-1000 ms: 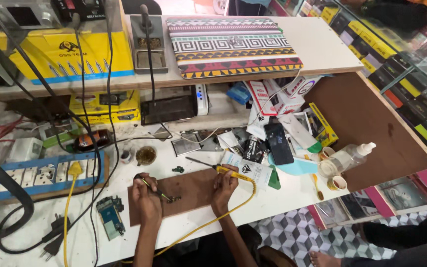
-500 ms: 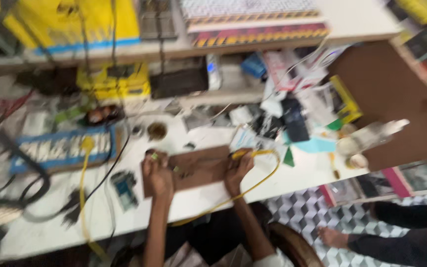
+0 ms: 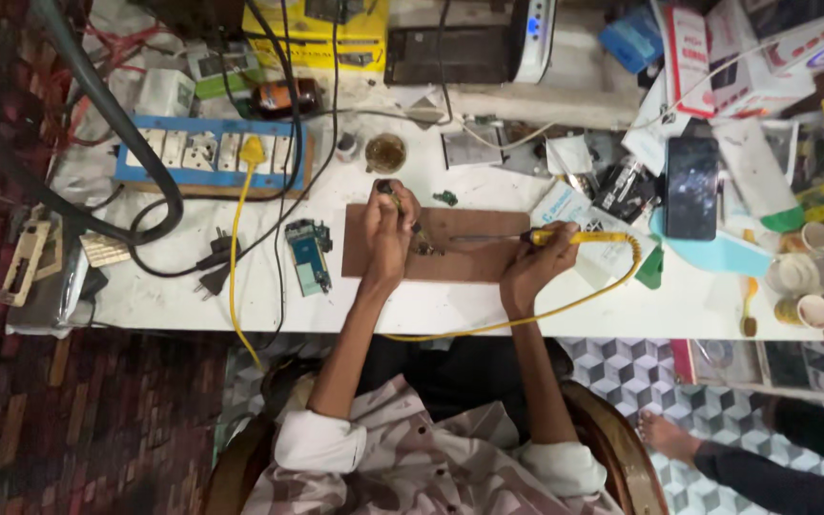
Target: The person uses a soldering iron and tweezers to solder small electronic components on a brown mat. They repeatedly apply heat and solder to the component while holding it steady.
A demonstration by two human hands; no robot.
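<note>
Yellow soldering iron [image 3: 574, 236] gripped in right hand [image 3: 533, 270]; left hand [image 3: 388, 234] fingers pinch something small, seemingly tweezers, over brown board [image 3: 469, 259].

Electronics repair bench: soldering iron [image 3: 565, 236], circuit board [image 3: 309, 255] (cluttered), power strip [image 3: 212, 155].

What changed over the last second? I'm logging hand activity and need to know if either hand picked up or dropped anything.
Nothing was taken up or let go. The right hand still holds the yellow soldering iron, its tip toward the small part pinched by the left hand over the brown board. Only the head camera moved, tilting down and nearer. The yellow cord and blue circuit board stayed put.
</note>
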